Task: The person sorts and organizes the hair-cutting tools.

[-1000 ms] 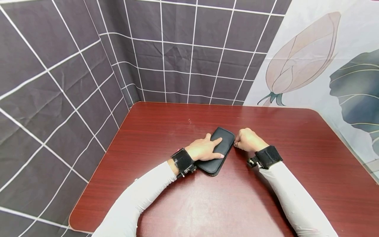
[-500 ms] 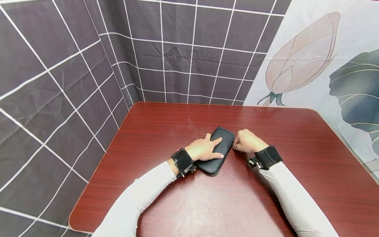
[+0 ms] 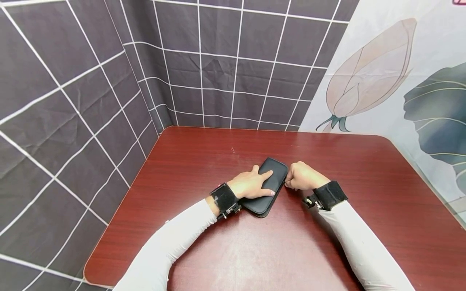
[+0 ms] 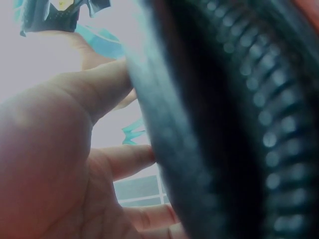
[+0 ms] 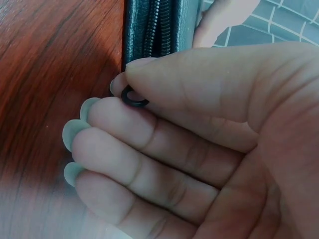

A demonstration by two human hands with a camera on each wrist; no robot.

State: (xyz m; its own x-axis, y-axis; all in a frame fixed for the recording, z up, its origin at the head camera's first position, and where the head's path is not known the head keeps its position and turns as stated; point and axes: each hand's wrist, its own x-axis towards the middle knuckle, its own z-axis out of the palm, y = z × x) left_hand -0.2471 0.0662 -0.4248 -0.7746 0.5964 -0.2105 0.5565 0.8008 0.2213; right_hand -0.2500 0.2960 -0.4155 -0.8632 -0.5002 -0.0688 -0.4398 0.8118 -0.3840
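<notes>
A black zip-around wallet (image 3: 275,166) lies slanted on the red-brown table (image 3: 204,153). My left hand (image 3: 251,184) rests on its upper face with the fingers spread. In the left wrist view, zipper teeth (image 4: 269,139) curve along the wallet's side, with a dark gap beside them. At the wallet's right edge, my right hand (image 3: 303,176) pinches the zipper pull between thumb and index finger. A black ring (image 5: 132,99) of the pull shows below the thumb, and the other fingers curl under. Past the thumb, the two rows of teeth (image 5: 158,27) stand apart.
A dark grey grid-patterned cloth (image 3: 218,72) hangs behind and to the left of the table. At the right back hangs a white cloth with a printed flower bud (image 3: 367,76). Black camera straps (image 3: 329,195) sit on both wrists.
My right hand has slid a little toward me along the wallet's right edge, pinching the zipper pull. The left hand and the wallet stay in place.
</notes>
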